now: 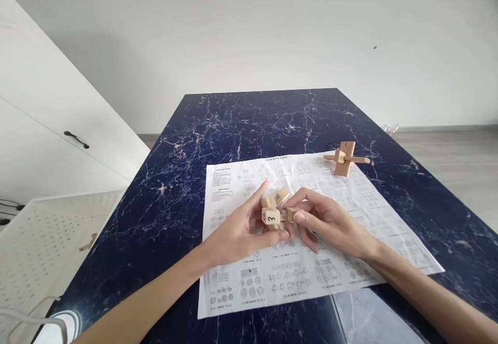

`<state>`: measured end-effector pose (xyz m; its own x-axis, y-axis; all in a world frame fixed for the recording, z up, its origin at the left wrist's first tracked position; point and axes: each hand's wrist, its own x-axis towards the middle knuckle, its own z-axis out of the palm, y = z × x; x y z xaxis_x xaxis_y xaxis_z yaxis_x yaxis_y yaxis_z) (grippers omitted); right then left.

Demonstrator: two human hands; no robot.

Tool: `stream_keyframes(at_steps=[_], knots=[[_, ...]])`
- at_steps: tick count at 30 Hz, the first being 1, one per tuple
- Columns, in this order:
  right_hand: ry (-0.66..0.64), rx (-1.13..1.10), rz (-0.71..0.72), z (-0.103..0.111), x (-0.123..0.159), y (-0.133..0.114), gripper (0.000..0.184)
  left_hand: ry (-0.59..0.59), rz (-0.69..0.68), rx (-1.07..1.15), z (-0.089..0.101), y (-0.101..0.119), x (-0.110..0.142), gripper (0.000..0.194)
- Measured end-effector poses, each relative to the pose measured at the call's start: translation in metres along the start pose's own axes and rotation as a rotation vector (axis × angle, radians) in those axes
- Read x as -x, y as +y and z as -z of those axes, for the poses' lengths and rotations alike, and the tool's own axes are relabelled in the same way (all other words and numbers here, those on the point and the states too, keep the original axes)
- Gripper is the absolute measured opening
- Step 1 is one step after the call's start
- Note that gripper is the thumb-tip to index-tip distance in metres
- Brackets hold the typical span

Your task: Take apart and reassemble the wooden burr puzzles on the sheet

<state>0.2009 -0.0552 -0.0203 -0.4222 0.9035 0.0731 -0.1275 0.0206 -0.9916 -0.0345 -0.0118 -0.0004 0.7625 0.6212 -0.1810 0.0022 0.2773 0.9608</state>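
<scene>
A cluster of interlocking wooden puzzle blocks (271, 216) is held above the printed sheet, one block face marked with a "3". My left hand (240, 228) is closed around the cluster from the left, thumb along its lower side. From the right, my right hand (324, 220) pinches a block (291, 214) at the cluster's edge between thumb and fingers. Whether that block is joined to the rest I cannot tell. Under both hands lies the creased instruction sheet (233, 302) with small assembly drawings.
Toward the sheet's far right corner stands a wooden cross-shaped puzzle (344, 159). The dark blue marble-patterned table (249, 126) reaches toward a white wall. A clear plastic sheet (373, 315) lies near the front edge. At left are a white perforated surface (42, 235) and a cabinet (58, 100).
</scene>
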Motion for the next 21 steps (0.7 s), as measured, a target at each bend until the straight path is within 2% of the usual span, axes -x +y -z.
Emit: stream_keyframes(at_steps=[7,13,17,21], knots=[[-0.001,0.057,-0.069,-0.006,0.002,-0.005,0.028,-0.073,0.002,-0.074,-0.003,-0.003,0.005,0.093],[0.008,0.066,-0.044,-0.007,0.000,-0.006,0.030,-0.058,-0.143,-0.186,-0.008,0.003,0.004,0.076],[-0.015,0.014,-0.059,-0.009,0.001,-0.007,0.029,-0.052,-0.189,-0.255,-0.008,0.003,0.005,0.077],[-0.040,-0.030,-0.072,-0.011,0.002,-0.009,0.027,-0.092,-0.237,-0.287,-0.008,0.002,0.007,0.087]])
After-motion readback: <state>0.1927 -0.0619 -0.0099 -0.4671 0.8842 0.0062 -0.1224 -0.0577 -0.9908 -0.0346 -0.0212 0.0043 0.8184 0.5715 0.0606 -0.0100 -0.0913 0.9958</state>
